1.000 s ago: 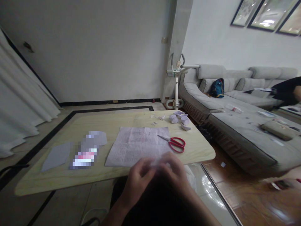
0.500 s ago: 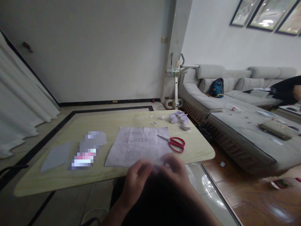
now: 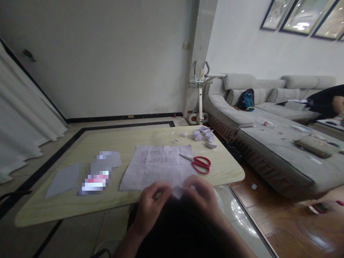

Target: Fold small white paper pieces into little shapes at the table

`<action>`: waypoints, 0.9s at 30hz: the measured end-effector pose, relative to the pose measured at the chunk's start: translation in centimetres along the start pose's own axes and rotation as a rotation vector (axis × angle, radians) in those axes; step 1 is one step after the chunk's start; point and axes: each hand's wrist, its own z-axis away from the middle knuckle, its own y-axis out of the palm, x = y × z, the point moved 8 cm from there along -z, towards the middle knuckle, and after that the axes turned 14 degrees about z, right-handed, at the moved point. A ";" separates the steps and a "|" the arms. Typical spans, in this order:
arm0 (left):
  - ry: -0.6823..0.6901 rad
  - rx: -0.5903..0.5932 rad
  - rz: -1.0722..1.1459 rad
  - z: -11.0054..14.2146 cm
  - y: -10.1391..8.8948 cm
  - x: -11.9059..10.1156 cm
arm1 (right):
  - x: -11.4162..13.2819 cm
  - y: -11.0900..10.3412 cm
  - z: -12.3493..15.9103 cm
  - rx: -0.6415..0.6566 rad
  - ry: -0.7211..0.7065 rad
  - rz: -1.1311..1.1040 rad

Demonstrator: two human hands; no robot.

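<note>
A small piece of white paper [image 3: 177, 192] is pinched between my two hands at the table's near edge. My left hand [image 3: 154, 200] has its thumb and forefinger closed on the paper's left side. On the other side my right hand [image 3: 200, 193] grips it, fingers bent and partly hiding it. Just beyond my hands lies a large creased printed sheet [image 3: 153, 168]. Red-handled scissors [image 3: 200, 164] rest over its right edge, blades pointing left. Several folded paper pieces [image 3: 197, 135] sit at the table's far right corner.
The pale wooden table [image 3: 88, 143] also carries a blank paper piece [image 3: 63, 181] and a blurred-out item [image 3: 96, 179] at left. Small scraps [image 3: 184, 134] lie near the far edge. A grey sofa [image 3: 263, 143] stands at right, where a person in black [image 3: 326, 102] shows at the frame's edge.
My hands have drawn slightly apart, the left one moving left, and more of the small paper shows between them. The things on the table have stayed put.
</note>
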 end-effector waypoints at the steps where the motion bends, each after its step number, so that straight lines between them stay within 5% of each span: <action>1: 0.012 -0.003 -0.016 0.0 0.0 -0.2 | 0.1 0.0 0.0 0.002 -0.010 0.003; 13: 0.061 -0.039 -0.079 0.4 0.0 -1.0 | -0.3 0.4 0.2 -0.007 -0.032 0.030; 18: -0.035 -0.087 0.047 0.7 -0.3 0.5 | -0.3 -0.4 0.6 -0.141 -0.106 0.023; 27: -0.180 -0.042 0.157 0.4 0.2 2.2 | 1.1 -0.4 0.7 -0.131 -0.247 0.061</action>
